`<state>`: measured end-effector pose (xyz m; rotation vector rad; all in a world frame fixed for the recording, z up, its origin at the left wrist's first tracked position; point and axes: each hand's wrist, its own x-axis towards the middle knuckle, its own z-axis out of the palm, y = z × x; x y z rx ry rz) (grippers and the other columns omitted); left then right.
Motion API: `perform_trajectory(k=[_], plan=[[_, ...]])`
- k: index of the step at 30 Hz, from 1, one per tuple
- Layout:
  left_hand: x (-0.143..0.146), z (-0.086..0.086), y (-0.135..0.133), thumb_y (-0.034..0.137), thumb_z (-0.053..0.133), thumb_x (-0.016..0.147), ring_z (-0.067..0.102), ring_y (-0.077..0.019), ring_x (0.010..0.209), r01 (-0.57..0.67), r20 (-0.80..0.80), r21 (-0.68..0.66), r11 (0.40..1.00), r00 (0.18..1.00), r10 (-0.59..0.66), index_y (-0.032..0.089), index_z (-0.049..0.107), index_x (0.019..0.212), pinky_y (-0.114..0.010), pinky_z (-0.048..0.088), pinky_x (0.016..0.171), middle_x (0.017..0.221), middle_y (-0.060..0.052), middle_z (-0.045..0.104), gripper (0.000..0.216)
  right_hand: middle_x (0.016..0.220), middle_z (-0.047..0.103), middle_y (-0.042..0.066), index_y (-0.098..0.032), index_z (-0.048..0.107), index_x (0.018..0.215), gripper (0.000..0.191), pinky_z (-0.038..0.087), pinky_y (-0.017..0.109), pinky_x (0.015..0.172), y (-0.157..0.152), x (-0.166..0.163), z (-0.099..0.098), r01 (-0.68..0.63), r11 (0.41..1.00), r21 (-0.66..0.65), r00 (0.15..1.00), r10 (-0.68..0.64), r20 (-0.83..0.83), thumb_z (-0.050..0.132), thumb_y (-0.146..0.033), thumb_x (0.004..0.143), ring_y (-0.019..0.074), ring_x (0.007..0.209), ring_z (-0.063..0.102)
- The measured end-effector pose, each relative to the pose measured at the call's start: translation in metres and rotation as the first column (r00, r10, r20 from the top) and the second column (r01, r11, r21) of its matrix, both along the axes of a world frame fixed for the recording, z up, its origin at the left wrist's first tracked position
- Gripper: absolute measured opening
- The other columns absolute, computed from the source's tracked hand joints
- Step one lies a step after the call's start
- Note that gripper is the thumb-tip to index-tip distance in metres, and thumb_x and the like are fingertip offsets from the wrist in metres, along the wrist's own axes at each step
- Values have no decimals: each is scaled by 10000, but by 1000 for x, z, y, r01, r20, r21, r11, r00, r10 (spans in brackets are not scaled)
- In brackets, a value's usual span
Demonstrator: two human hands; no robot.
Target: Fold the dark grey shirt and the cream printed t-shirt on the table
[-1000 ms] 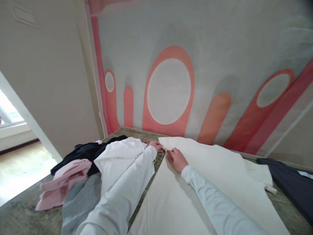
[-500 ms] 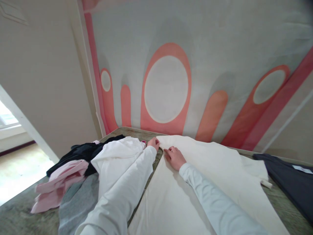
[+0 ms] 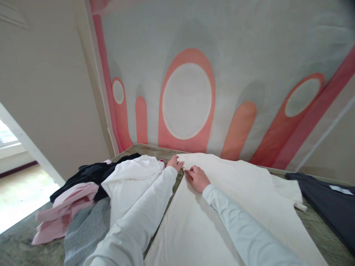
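Note:
A large cream cloth [image 3: 238, 192] lies spread flat over the table. My left hand [image 3: 174, 163] rests at its far left corner, fingers curled and pinching the cloth's edge. My right hand [image 3: 197, 178] lies on the same edge just beside it, fingers bent and pressing down on the fabric. Both arms reach forward in white sleeves.
A heap of clothes sits to the left: a white garment [image 3: 130, 177], a black one [image 3: 91, 173], a pink one [image 3: 63, 214] and a grey one [image 3: 83, 232]. A dark garment [image 3: 330, 207] lies at the right. A wall with pink shapes [image 3: 185, 99] stands behind the table [image 3: 16, 247].
Both hands have stayed at the cloth's far corner with only slight finger shifts. The view has drifted a little to the right.

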<state>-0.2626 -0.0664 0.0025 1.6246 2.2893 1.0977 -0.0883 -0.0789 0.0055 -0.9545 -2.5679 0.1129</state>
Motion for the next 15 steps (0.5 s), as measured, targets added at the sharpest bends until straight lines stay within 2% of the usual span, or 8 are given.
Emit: perform_trajectory(k=[3, 8, 12, 15], plan=[[0, -2, 3, 322, 623, 674, 563, -144, 689, 28, 32, 22, 999, 999, -29, 151, 471, 1056, -264, 427, 708, 706, 4, 573, 445, 970, 473, 71, -257, 510, 1159, 344, 314, 304, 812, -1, 0, 1, 10, 1000, -5, 1000, -10, 16, 362, -351, 863, 179, 885, 426], [4, -6, 9, 86, 609, 622, 574, -112, 669, 108, 76, 36, 994, 991, -110, 159, 450, 1125, -238, 451, 713, 746, 18, 602, 534, 957, 481, 72, -260, 531, 1134, 341, 318, 310, 803, -1, -1, 1, 10, 1000, 8, 1000, -10, 6, 355, -365, 863, 180, 867, 430], [8, -3, 8, -12, 554, 596, 572, -132, 845, 177, 58, 69, 982, 982, -181, 182, 484, 1140, -240, 424, 820, 957, -20, 611, 581, 955, 484, 72, -259, 531, 1133, 341, 316, 312, 798, -1, 0, 0, -1, 1000, 18, 1000, 2, -8, 350, -364, 864, 182, 867, 428], [7, -1, 6, -23, 516, 614, 546, -152, 939, 215, 21, 69, 974, 976, -217, 197, 553, 1078, -253, 385, 886, 1048, -16, 590, 515, 966, 486, 79, -255, 525, 1141, 342, 310, 321, 801, -2, 0, 3, 4, 1000, 9, 1000, -5, 12, 353, -359, 864, 193, 888, 422]])
